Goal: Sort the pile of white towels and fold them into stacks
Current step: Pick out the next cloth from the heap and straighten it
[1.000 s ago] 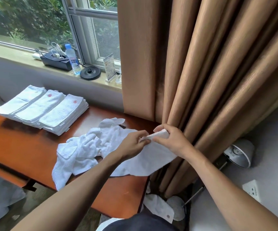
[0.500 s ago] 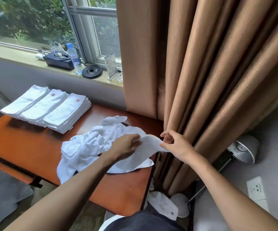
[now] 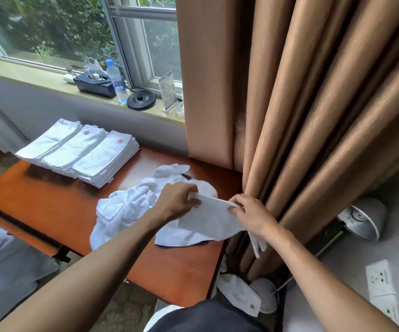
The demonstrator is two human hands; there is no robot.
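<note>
On the reddish wooden table (image 3: 50,204), three stacks of folded towels (image 3: 81,152) sit well beyond the fingers, toward the window. The loose pile of white towels (image 3: 126,207) lies crumpled just past the left hand (image 3: 176,202). The towel (image 3: 208,221) being worked stretches between both hands, its long top edge running straight from fingers to fingers and the rest sagging onto the table's near corner. The left hand, nearer the pile, pinches one end with curled fingers, and the right hand (image 3: 251,214) clamps the other end beside the curtain (image 3: 289,116), both arms reaching forward.
</note>
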